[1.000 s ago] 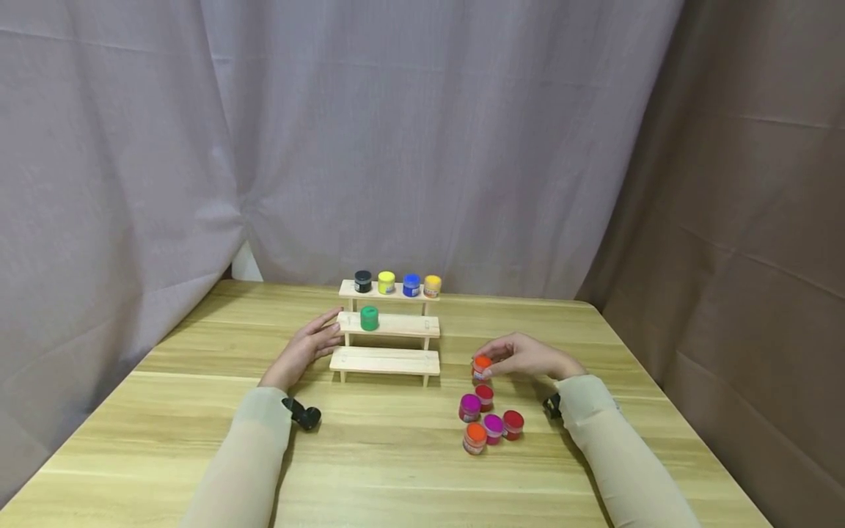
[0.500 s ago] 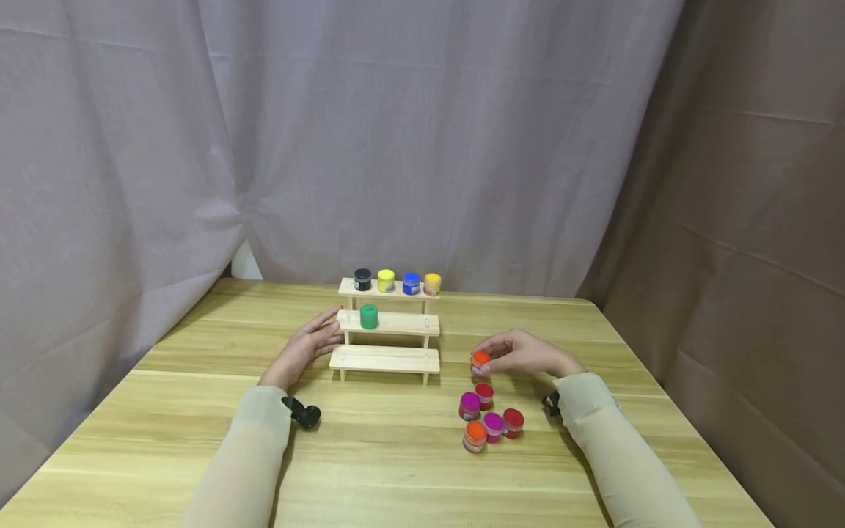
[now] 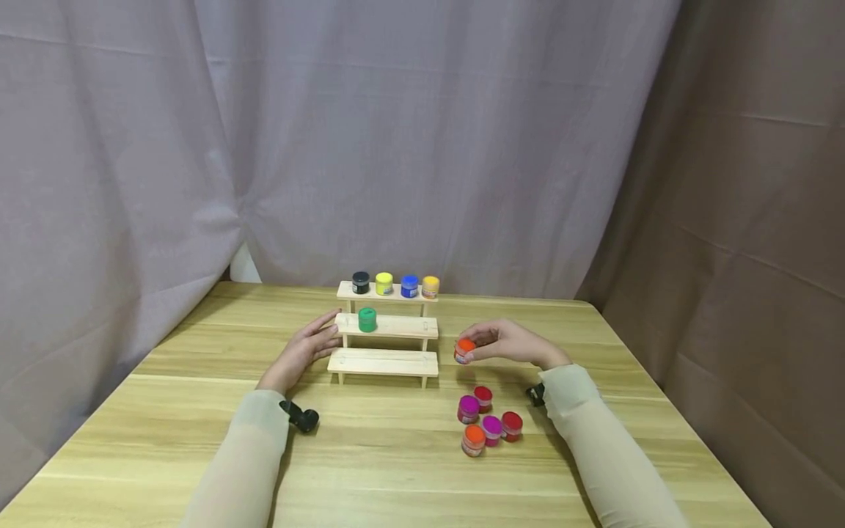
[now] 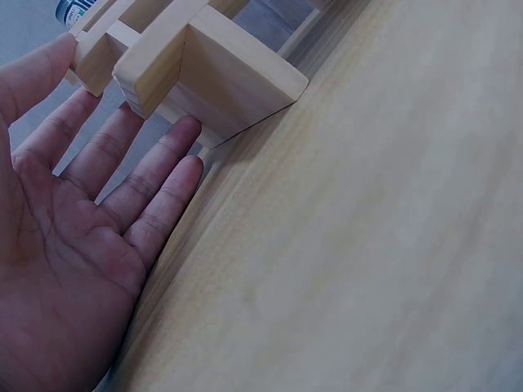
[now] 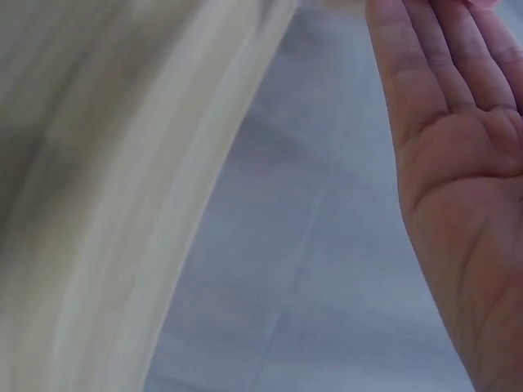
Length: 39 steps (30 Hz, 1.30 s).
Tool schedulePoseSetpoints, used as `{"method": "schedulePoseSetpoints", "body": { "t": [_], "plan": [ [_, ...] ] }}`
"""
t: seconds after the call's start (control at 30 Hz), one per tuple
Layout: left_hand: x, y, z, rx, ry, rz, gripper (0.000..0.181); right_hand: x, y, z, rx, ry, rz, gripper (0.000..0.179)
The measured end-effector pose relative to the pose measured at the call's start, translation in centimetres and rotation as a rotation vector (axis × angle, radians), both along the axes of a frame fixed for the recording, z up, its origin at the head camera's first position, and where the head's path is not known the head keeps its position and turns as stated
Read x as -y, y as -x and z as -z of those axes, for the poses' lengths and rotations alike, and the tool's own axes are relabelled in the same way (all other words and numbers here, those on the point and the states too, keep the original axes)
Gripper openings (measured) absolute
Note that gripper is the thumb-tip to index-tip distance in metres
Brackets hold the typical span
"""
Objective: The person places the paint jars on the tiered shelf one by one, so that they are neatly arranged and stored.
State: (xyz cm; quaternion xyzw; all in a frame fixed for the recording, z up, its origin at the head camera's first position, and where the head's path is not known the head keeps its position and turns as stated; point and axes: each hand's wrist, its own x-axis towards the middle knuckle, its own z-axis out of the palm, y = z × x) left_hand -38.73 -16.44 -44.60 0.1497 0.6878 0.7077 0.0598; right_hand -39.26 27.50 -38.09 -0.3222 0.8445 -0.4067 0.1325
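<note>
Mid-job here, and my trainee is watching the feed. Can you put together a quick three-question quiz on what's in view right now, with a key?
1. Multiple choice: what is the right grip holding? A) a purple jar B) an orange jar C) a red jar
2. True or false: the middle shelf has two jars on it.
3. Fill in: on the top shelf, the jar between the black jar and the blue jar is ____.

Key:
1. B
2. False; only the green jar stands there.
3. Yellow
</note>
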Motion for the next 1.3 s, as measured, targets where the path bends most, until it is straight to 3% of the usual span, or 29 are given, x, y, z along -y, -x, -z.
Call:
{"method": "schedulePoseSetpoints", "body": {
  "t": [0.23, 0.47, 0.83, 1.1, 1.3],
  "plan": [
    [0.2, 0.2, 0.2, 0.004, -0.01, 0.0, 0.062, 3.4, 1.1, -1.5, -0.047, 0.048, -0.055, 0.039],
    [0.3, 0.5, 0.0, 0.001, -0.007, -0.009, 0.062, 6.5, 2.2, -2.8, -0.084, 0.02, -0.041, 0.04],
    [0.1, 0.4, 0.2, 0.011, -0.014, 0.013, 0.063, 11.3, 3.1, -2.6, -0.148, -0.045, -0.036, 0.04],
    [-0.3, 0.5, 0.2, 0.016, -0.004, 0.008, 0.065, 12.8, 3.2, -2.8, -0.261, -0.119, -0.023, 0.043],
    [-0.3, 0.6, 0.3, 0.018, 0.005, 0.007, 0.063, 12.5, 2.9, -2.9, -0.226, -0.108, 0.011, 0.047]
  ]
}}
